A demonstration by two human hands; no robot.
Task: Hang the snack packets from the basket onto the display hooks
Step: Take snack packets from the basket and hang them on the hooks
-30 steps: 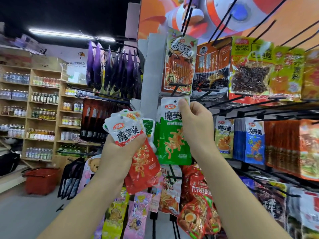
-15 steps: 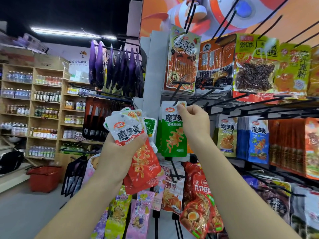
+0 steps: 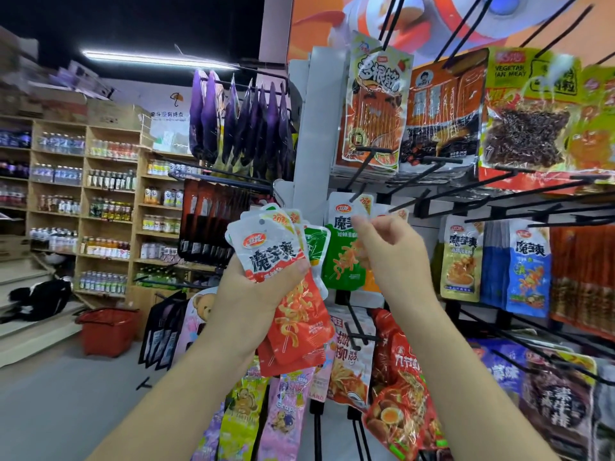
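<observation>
My left hand [image 3: 253, 294] grips a fanned stack of snack packets, with a red-and-white packet [image 3: 283, 294] on top and a green one behind it. A green snack packet [image 3: 341, 264] hangs on a black display hook [image 3: 356, 194] that passes through its top hole. My right hand [image 3: 391, 254] is just right of it, fingers curled against its upper right edge. Blur hides whether they still pinch it. The red basket [image 3: 106, 331] stands on the floor at the left.
Bare black hooks [image 3: 432, 191] jut out to the right of the green packet. Hanging packets fill the rack above, below and right. Purple bags [image 3: 239, 124] hang at upper left. Wooden shelves of bottles [image 3: 106, 207] line the left wall.
My right hand has dropped from the green packet's top edge to its right side, and the packet now hangs on the hook. My left hand keeps the stack in place.
</observation>
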